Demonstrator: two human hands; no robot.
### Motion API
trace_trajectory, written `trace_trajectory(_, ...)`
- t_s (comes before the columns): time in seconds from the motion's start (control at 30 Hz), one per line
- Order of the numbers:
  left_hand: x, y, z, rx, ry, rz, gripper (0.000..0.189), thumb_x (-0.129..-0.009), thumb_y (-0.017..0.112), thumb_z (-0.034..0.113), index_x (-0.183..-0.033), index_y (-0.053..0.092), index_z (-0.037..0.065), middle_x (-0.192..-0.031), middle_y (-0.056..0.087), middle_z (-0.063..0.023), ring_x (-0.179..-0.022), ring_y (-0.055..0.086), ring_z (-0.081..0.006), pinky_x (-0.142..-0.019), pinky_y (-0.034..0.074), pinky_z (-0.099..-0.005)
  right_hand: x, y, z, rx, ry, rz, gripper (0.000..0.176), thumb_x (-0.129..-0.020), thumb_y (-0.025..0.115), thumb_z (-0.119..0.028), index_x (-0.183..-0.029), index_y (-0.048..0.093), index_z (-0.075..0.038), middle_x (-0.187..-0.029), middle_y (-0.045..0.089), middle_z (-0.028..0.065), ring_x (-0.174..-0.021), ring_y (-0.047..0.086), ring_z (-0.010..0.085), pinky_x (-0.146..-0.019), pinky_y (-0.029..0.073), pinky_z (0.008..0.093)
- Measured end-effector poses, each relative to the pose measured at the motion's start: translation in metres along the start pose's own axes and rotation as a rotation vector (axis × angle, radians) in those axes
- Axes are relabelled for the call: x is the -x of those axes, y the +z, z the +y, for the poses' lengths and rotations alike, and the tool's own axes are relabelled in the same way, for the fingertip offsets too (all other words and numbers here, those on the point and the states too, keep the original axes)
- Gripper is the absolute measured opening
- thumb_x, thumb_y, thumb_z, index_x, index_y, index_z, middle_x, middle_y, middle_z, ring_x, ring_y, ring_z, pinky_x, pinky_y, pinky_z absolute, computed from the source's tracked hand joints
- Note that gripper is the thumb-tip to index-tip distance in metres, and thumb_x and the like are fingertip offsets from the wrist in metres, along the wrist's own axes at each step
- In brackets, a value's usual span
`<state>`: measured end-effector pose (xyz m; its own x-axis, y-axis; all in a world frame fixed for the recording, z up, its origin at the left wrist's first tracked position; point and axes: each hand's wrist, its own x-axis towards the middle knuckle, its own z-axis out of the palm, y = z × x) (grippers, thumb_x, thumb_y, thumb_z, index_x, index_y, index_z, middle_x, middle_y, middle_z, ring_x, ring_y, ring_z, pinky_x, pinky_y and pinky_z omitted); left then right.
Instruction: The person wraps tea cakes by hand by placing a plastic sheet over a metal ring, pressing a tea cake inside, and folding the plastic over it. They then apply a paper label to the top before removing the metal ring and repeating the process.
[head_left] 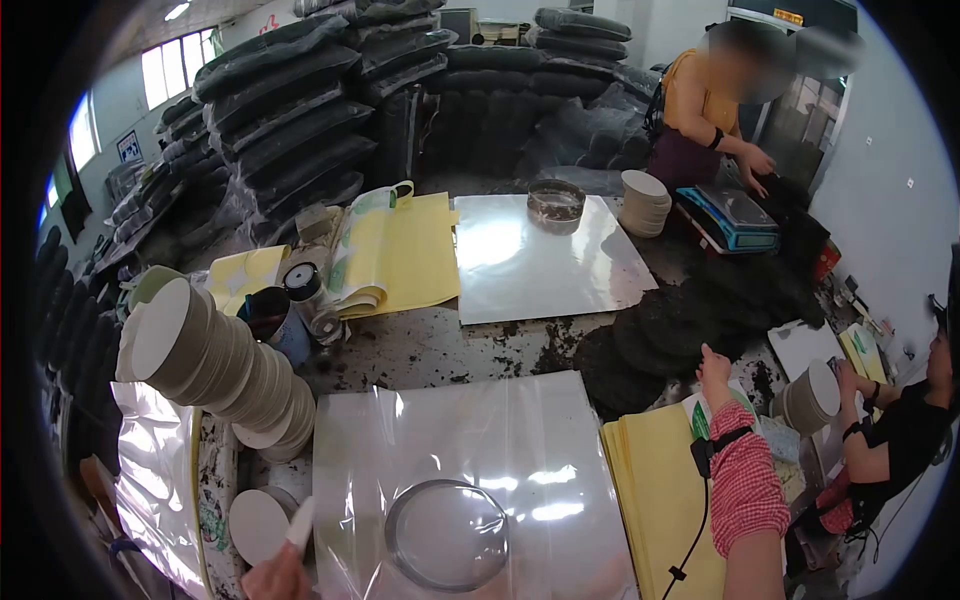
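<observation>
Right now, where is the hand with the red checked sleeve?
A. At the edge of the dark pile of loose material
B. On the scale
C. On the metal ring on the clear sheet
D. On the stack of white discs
A: the right hand reaches out to the edge of the dark pile, well away from the metal ring, which lies on the clear sheet.

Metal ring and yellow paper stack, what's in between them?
Only the clear plastic sheet, spread around the metal ring and reaching the edge of the yellow paper stack. The head view shows this.
</observation>
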<state>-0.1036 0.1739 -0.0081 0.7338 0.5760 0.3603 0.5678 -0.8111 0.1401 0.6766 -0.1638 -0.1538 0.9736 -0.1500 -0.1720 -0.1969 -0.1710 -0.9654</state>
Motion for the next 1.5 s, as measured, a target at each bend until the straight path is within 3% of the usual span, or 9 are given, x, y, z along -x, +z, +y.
trace_trajectory(0.13,-0.051,0.034,0.136,0.353,0.688,0.047,0.028,-0.084,0.068,0.003,-0.111,0.069,-0.003,-0.113,0.070,-0.0176,-0.102,0.070,-0.0312,-0.083,0.059,-0.0370,-0.001,0.020,-0.003,-0.086,-0.228,0.104,0.026,-0.093,0.068,-0.017,-0.113,0.059,-0.002,-0.089,0.060,0.0041,-0.073,0.057,0.0121,-0.059,0.051,0.0275)
trace_trajectory(0.3,-0.046,0.088,0.124,0.462,0.563,-0.520,0.053,-0.092,0.063,0.039,-0.136,0.053,0.010,-0.144,0.050,-0.0144,-0.136,0.047,-0.0270,-0.110,0.039,-0.0455,0.043,0.005,-0.042,-0.584,-0.126,-0.072,0.023,-0.095,0.065,-0.012,-0.116,0.057,-0.007,-0.095,0.059,0.0006,-0.076,0.057,0.0103,-0.067,0.052,0.0259)
trace_trajectory(0.5,-0.086,0.148,0.152,0.106,0.688,-0.521,0.077,-0.093,0.054,0.055,-0.152,0.034,0.010,-0.157,0.026,-0.0244,-0.147,0.023,-0.0431,-0.110,0.015,-0.0741,0.235,0.005,-0.076,-0.666,0.055,-0.500,0.014,-0.097,0.063,-0.009,-0.109,0.057,-0.008,-0.094,0.063,-0.0008,-0.078,0.061,0.0101,-0.068,0.053,0.0235)
trace_trajectory(0.77,-0.083,0.149,0.151,0.051,0.534,-0.799,0.070,-0.094,0.053,0.050,-0.149,0.039,0.009,-0.156,0.027,-0.0257,-0.147,0.023,-0.0401,-0.114,0.013,-0.0692,0.413,-0.006,-0.060,-0.545,0.334,-0.936,0.015,-0.098,0.058,-0.005,-0.113,0.060,-0.004,-0.107,0.067,0.0049,-0.093,0.066,0.0133,-0.082,0.055,0.0273)
trace_trajectory(0.9,-0.084,0.097,0.103,1.553,-0.682,-0.009,0.039,-0.096,0.057,0.028,-0.125,0.058,0.002,-0.111,0.063,-0.0166,-0.109,0.061,-0.0312,-0.101,0.045,-0.0390,0.447,-0.006,-0.033,-0.201,0.339,-1.055,0.018,-0.097,0.061,-0.008,-0.114,0.060,0.000,-0.100,0.067,0.0040,-0.086,0.066,0.0114,-0.076,0.056,0.0273)
trace_trajectory(1.03,-0.113,0.048,0.104,0.748,0.222,-0.158,0.040,-0.089,0.070,0.023,-0.121,0.061,0.003,-0.114,0.063,-0.0160,-0.110,0.059,-0.0345,-0.100,0.045,-0.0439,0.458,0.011,-0.014,-0.007,0.136,-1.122,0.022,-0.097,0.061,-0.009,-0.115,0.058,0.004,-0.096,0.067,0.0054,-0.078,0.065,0.0113,-0.070,0.056,0.0272)
trace_trajectory(1.23,-0.129,0.063,0.124,0.267,0.396,-0.283,0.067,-0.076,0.080,0.042,-0.122,0.059,-0.001,-0.118,0.064,-0.0168,-0.113,0.060,-0.0344,-0.101,0.045,-0.0429,0.452,0.016,-0.029,0.132,-0.082,-1.067,0.025,-0.096,0.063,-0.008,-0.117,0.058,0.004,-0.087,0.067,0.0070,-0.075,0.066,0.0126,-0.065,0.056,0.0266)
trace_trajectory(1.33,-0.119,0.055,0.107,0.872,-0.333,-0.164,0.046,-0.083,0.076,0.039,-0.100,0.067,-0.003,-0.077,0.068,-0.0138,-0.064,0.065,-0.0249,-0.065,0.052,-0.0378,0.449,0.020,-0.030,0.110,-0.192,-1.042,0.024,-0.095,0.064,-0.007,-0.116,0.058,0.004,-0.085,0.067,0.0068,-0.074,0.066,0.0128,-0.063,0.056,0.0270)
trace_trajectory(1.5,-0.076,0.112,0.085,0.798,-0.604,-0.278,0.034,-0.086,0.075,0.025,-0.106,0.065,-0.002,-0.096,0.066,-0.0159,-0.089,0.062,-0.0193,-0.081,0.050,-0.0319,0.449,0.036,-0.020,0.189,-0.122,-1.029,0.021,-0.094,0.064,-0.005,-0.113,0.058,0.004,-0.084,0.066,0.0071,-0.072,0.066,0.0125,-0.063,0.056,0.0276)
